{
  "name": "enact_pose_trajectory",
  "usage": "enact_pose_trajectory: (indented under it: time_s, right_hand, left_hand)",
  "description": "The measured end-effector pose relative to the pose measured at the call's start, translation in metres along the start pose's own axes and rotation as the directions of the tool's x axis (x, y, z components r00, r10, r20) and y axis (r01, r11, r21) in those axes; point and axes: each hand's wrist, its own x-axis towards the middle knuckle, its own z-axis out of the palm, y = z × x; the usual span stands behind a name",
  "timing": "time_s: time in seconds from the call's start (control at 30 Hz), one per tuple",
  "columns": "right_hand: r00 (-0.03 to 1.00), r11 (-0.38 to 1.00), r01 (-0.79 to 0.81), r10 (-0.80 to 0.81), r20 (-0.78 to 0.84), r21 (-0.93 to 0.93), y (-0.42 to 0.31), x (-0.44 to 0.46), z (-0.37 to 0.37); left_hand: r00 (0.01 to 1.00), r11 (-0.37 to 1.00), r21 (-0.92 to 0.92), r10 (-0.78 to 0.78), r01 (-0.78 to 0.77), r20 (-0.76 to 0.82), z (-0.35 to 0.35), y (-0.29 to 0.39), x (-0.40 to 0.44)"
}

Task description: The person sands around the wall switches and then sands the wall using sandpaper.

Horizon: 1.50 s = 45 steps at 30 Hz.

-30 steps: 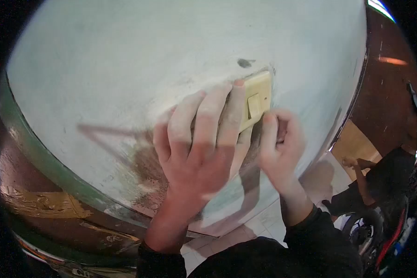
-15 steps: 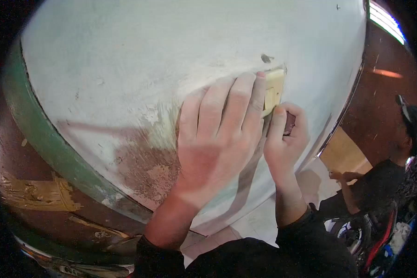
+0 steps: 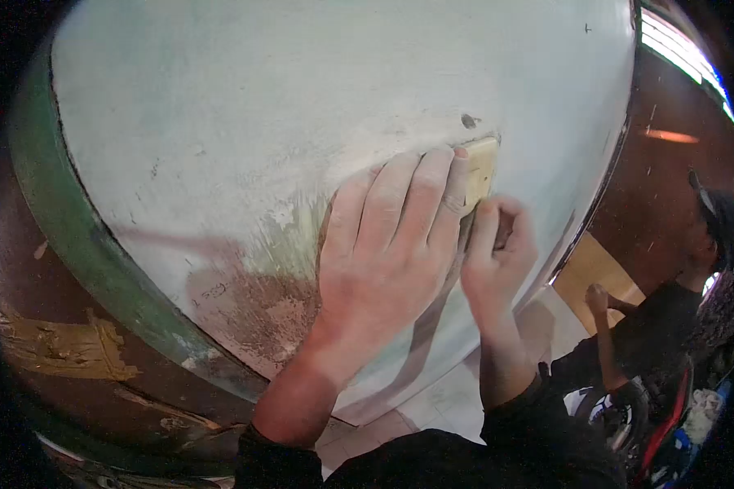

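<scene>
Left hand (image 3: 387,253) clamped over yellow block (image 3: 481,169), block against panel (image 3: 261,81); right hand (image 3: 497,253) curled at block's lower corner, can't tell if gripping. Looks partway: panel mostly pale, fairly even up top; brown patch (image 3: 257,306) left of left wrist rough, streaky, likely unfinished. Dark spot (image 3: 469,121) above block.

A pale blue-green panel (image 3: 261,90) fills the middle, streaked white and mottled reddish-brown at lower left; pale yellow block (image 3: 483,163) right of centre; dark green trim (image 3: 69,216) at left; black sleeves (image 3: 277,458) at bottom.
</scene>
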Motion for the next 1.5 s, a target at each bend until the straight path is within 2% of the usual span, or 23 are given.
enact_pose_trajectory:
  time_s: [0.1, 0.2, 0.33, 0.43, 0.47, 0.5, 0.57, 0.67, 0.77, 0.87, 0.97, 1.03, 1.17, 1.23, 1.33, 1.5]
  right_hand:
    - [0.999, 0.996, 0.007, -0.004, -0.042, 0.091, -0.004, 0.004, 0.005]
    - [0.998, 0.999, 0.045, -0.046, 0.049, 0.011, 0.003, -0.01, 0.001]
    - [1.0, 0.997, -0.002, 0.003, -0.009, 0.078, -0.002, 0.002, 0.005]
    - [0.999, 1.0, 0.026, -0.027, 0.04, 0.01, 0.002, -0.012, 0.001]
    - [0.999, 0.994, 0.041, -0.042, 0.015, 0.099, 0.004, -0.01, 0.005]
    - [0.999, 0.994, 0.041, -0.042, 0.011, 0.104, 0.003, -0.007, 0.008]
    - [1.0, 0.999, 0.021, -0.02, -0.014, 0.05, -0.001, 0.003, 0.006]
    - [1.0, 0.999, 0.027, -0.027, 0.0, -0.027, 0.002, -0.013, 0.007]
    - [1.0, 0.999, 0.027, -0.027, 0.006, 0.024, -0.002, -0.008, 0.008]
    - [1.0, 0.998, 0.015, -0.014, -0.021, 0.055, 0.001, -0.009, 0.012]
    - [0.998, 0.998, 0.055, -0.056, 0.042, 0.038, 0.002, -0.022, 0.009]
    - [0.997, 0.996, 0.07, -0.071, 0.02, 0.051, 0.011, -0.016, 0.011]
    - [0.999, 0.999, 0.037, -0.037, -0.006, -0.035, 0.002, -0.007, 0.006]
    - [0.999, 0.999, 0.034, -0.033, 0.028, -0.002, 0.002, -0.011, 0.006]
    - [1.0, 0.999, 0.02, -0.02, -0.016, 0.036, -0.003, 0.0, 0.009]
    - [0.999, 0.999, 0.045, -0.045, 0.0, 0.011, 0.006, -0.009, 0.008]
  left_hand:
    - [1.0, 1.0, -0.03, -0.001, 0.001, 0.014, -0.001, -0.001, -0.005]
    - [1.0, 1.0, -0.009, -0.002, 0.002, -0.002, -0.002, -0.002, -0.003]
    - [1.0, 1.0, 0.004, -0.007, 0.007, -0.024, -0.004, -0.001, 0.0]
    - [1.0, 1.0, 0.02, -0.005, 0.005, -0.016, -0.003, -0.001, -0.001]
    - [1.0, 1.0, 0.024, -0.001, 0.002, -0.022, -0.003, -0.001, -0.002]
    - [1.0, 1.0, 0.002, -0.01, 0.01, 0.0, -0.003, -0.003, -0.005]
    - [0.999, 1.0, -0.025, -0.016, 0.017, 0.037, -0.004, -0.003, -0.006]
    - [1.0, 1.0, 0.013, -0.016, 0.016, -0.023, -0.003, -0.002, -0.002]
    - [0.999, 0.999, 0.034, -0.008, 0.01, -0.052, -0.001, -0.005, -0.006]
    - [1.0, 1.0, -0.004, -0.024, 0.024, 0.011, -0.002, -0.006, -0.014]
    - [1.0, 1.0, -0.006, -0.026, 0.026, -0.008, 0.0, -0.005, -0.011]
    - [1.0, 1.0, 0.0, -0.027, 0.027, -0.008, 0.001, -0.004, -0.013]
    - [1.0, 1.0, 0.021, -0.019, 0.019, -0.004, 0.001, -0.004, -0.011]
    - [1.0, 1.0, 0.019, -0.022, 0.022, -0.01, 0.0, -0.005, -0.01]
    - [1.0, 0.999, 0.027, -0.019, 0.019, 0.012, -0.001, -0.005, -0.009]
    - [0.999, 0.999, 0.034, -0.019, 0.02, -0.029, 0.002, -0.003, -0.008]
